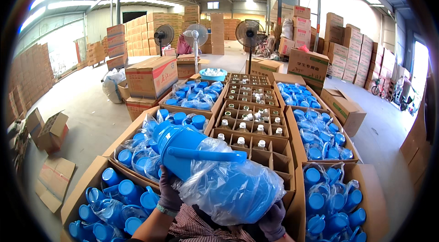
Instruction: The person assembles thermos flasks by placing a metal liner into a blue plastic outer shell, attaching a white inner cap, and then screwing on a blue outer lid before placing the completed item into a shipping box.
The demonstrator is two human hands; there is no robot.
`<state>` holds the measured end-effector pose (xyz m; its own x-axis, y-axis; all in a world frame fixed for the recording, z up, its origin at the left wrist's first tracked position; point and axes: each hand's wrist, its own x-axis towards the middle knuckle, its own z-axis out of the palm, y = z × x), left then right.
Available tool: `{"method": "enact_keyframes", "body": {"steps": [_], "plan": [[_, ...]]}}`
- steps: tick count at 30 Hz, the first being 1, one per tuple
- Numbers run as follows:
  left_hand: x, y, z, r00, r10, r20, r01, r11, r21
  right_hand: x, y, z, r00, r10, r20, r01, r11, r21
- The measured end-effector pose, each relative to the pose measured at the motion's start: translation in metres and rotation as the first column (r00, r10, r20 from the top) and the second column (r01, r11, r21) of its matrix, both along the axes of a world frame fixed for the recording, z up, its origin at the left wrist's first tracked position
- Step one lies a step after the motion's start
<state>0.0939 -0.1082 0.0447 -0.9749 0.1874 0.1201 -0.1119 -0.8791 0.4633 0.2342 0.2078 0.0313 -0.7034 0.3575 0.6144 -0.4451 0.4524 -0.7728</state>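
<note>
A large blue thermos jug [228, 178] lies tilted across the front of me, its lidded end to the upper left. A clear plastic bag wraps most of its body, while the long side handle and the lid stick out bare. My left hand [170, 192], in a dark grey-purple glove, grips it from below near the lid end, fingers partly hidden behind it. At the lower right end my right hand [273, 220], gloved alike, is closed round the base, with its fingers mostly out of sight. Beneath the jug is a divided carton [280, 148] with white-capped bottles in some cells.
Open cartons of bagged blue jugs stand at left [68, 201] and right [377, 196]. Farther back are a blue basin [213, 74], standing fans [249, 34] and closed cartons [148, 77]. A flattened carton [54, 182] lies on the floor at left. Stacked boxes line the walls.
</note>
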Motion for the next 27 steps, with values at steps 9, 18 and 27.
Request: {"method": "enact_keyframes", "body": {"steps": [9, 18, 27], "plan": [[0.033, 0.041, 0.019, 0.994, -0.104, 0.043, 0.105, 0.994, -0.017, -0.004, 0.044, 0.024, 0.994, 0.069, 0.082, -0.098, 0.892, 0.440], [0.031, 0.037, 0.028, 0.996, -0.079, 0.044, 0.082, 0.994, -0.071, 0.006, 0.022, -0.095, 0.750, 0.624, -0.221, -0.328, 0.061, -0.943], [0.020, 0.047, 0.033, 0.993, -0.001, 0.117, 0.021, 0.986, -0.167, -0.022, 0.044, -0.080, 0.634, 0.739, -0.226, -0.377, 0.041, -0.925]]}}
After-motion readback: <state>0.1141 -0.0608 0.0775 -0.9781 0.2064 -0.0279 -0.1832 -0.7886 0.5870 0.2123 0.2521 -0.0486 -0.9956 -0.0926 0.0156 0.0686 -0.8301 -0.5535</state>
